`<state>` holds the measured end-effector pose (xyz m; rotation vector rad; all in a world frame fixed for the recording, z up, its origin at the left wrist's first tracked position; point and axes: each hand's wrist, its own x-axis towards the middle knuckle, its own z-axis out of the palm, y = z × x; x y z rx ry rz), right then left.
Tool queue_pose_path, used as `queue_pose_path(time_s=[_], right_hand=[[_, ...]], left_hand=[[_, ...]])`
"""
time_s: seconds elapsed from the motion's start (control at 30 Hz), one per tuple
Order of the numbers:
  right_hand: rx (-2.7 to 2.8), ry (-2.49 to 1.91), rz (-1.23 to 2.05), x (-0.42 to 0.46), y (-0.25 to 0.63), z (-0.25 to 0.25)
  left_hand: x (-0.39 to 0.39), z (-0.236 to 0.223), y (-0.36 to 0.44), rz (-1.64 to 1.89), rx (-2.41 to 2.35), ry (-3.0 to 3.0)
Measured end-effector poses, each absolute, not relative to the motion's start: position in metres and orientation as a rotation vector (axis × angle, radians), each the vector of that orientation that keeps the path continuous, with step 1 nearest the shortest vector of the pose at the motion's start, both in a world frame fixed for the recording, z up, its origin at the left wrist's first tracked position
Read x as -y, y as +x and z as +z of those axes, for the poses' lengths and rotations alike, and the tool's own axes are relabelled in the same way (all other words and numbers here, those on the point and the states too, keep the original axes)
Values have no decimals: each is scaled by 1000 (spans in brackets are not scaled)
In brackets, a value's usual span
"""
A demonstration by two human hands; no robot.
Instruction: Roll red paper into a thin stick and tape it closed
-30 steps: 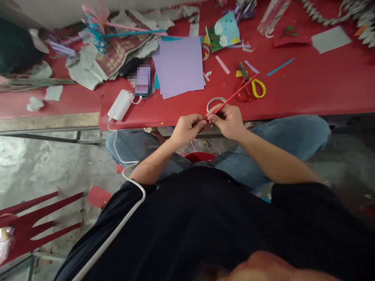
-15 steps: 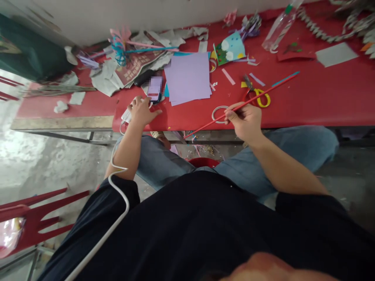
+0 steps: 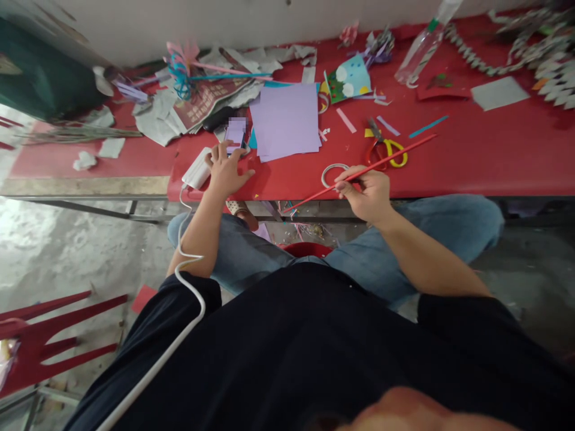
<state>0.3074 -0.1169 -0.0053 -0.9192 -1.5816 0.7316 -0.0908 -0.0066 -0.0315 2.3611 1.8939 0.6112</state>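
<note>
My right hand (image 3: 366, 190) is closed around a long thin red stick (image 3: 395, 154) that slants up to the right over the red table (image 3: 471, 155). A roll of clear tape (image 3: 331, 173) lies just left of that hand. My left hand (image 3: 227, 167) rests on the table edge with fingers spread, its fingertips touching a phone (image 3: 236, 133). A white power bank (image 3: 196, 169) with a white cable lies right beside it. Scissors with red and yellow handles (image 3: 387, 147) lie behind the stick.
Lilac paper sheets (image 3: 285, 120) lie mid-table. Crumpled newspaper (image 3: 197, 99) and paper strips fill the back left; a clear bottle (image 3: 422, 42) and folded paper chains (image 3: 530, 48) stand at the back right. A red chair (image 3: 45, 341) stands on the floor, lower left.
My left hand let go of the stick, reached left to the phone and now rests its fingertips on it. My right hand keeps the stick, now tilted lower over the table.
</note>
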Motion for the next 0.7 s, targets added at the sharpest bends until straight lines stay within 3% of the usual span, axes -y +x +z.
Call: queue_pose_path(time_s=[0.13, 0.33, 0.7], right_hand=[[1523, -935, 871, 118, 302, -10], [1457, -1043, 1008, 117, 291, -16], [1177, -1100, 1163, 113, 280, -20]], left_hand=[[26, -31, -50, 976, -1557, 2141], [85, -33, 22, 738, -851, 1832], [108, -27, 61, 819, -946, 1654]])
